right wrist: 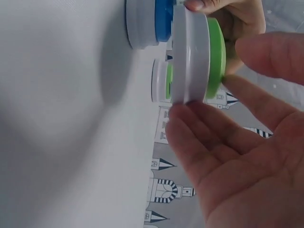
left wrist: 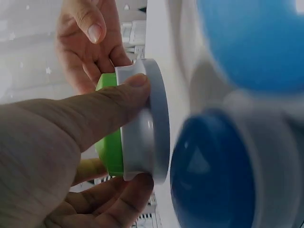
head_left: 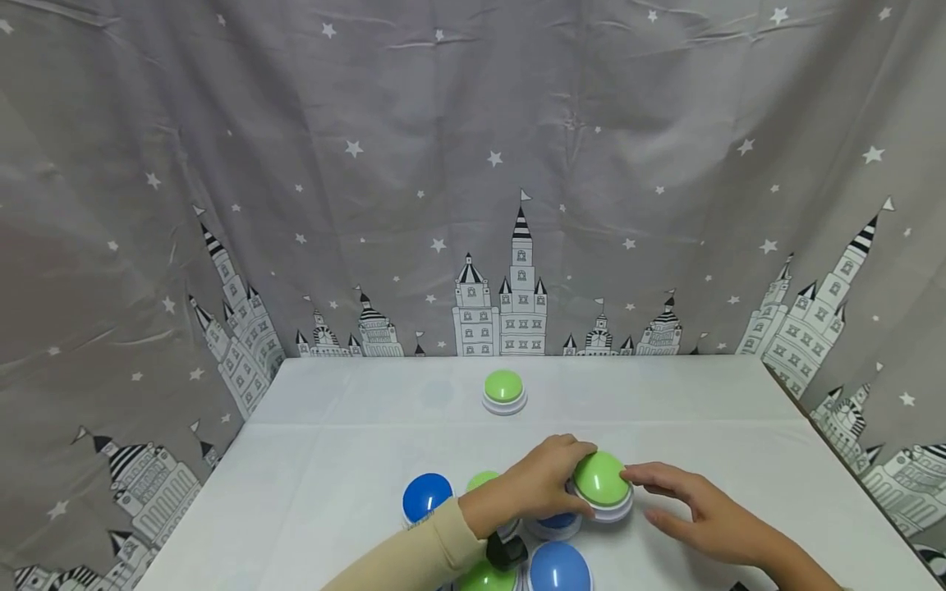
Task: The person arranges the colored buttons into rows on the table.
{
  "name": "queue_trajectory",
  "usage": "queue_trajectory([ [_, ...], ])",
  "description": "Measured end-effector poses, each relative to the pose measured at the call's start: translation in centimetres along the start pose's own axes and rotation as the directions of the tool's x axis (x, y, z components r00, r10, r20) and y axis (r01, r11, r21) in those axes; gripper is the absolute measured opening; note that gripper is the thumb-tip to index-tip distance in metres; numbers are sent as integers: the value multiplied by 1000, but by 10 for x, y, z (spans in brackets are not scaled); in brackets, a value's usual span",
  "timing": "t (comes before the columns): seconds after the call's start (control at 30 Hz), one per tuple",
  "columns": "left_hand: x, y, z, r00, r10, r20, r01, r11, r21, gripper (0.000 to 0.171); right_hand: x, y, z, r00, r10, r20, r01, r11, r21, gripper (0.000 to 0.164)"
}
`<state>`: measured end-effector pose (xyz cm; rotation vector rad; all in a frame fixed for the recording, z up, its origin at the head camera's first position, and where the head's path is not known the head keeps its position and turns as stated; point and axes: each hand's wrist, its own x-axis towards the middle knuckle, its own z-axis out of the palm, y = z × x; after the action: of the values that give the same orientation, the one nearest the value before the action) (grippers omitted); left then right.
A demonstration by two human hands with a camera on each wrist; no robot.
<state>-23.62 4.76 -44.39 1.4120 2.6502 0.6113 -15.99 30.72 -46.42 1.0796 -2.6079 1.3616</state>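
Note:
My left hand (head_left: pixel 543 480) grips a round push button with a green dome (head_left: pixel 602 478) and a white base by its rim. In the left wrist view, thumb and fingers pinch opposite sides of the white base (left wrist: pixel 142 128). The held button is raised off the table, tilted a little. Beside it is my right hand (head_left: pixel 702 513), its fingertips touching the button's right side while the thumb stands apart. A blue-domed button (head_left: pixel 557 524) lies just left of and below the held one, partly hidden by my left hand.
Several more buttons stand near the front: a blue one (head_left: pixel 427 497), a green one (head_left: pixel 482 478), a lighter blue one (head_left: pixel 560 568) and a green one (head_left: pixel 488 578). Another green button (head_left: pixel 503 387) sits at the back of the white table (head_left: pixel 355 447). A grey printed curtain (head_left: pixel 414 107) hangs around it.

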Motion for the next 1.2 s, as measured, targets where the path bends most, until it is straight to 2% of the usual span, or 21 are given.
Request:
queue_trajectory([
  [0.27, -11, 20, 12, 999, 47, 11, -47, 998, 33, 78, -19, -3, -4, 998, -44, 54, 39, 996, 75, 43],
  [0.53, -21, 33, 25, 998, 54, 25, -56, 997, 62, 76, -35, -5, -4, 987, 15, 157, -44, 983, 178, 42],
  [0.9, -30, 42, 37, 991, 136, 19, -137, 987, 81, 75, -48, -1, 0, 978, -54, 203, 3, 970, 245, 44],
  [1.0, -33, 43, 42, 983, 182, 1, -181, 978, 100, 75, -51, -1, 3, 972, -53, 227, -15, 957, 290, 44],
  [1.1, -36, 43, 46, 974, 225, -14, -222, 969, 104, 72, -55, -2, 5, 966, -14, 259, -79, 934, 347, 44],
  [1.2, -38, 43, 50, 971, 238, -9, -236, 967, 92, 70, -59, -1, 7, 962, 15, 272, -121, 918, 377, 44],
])
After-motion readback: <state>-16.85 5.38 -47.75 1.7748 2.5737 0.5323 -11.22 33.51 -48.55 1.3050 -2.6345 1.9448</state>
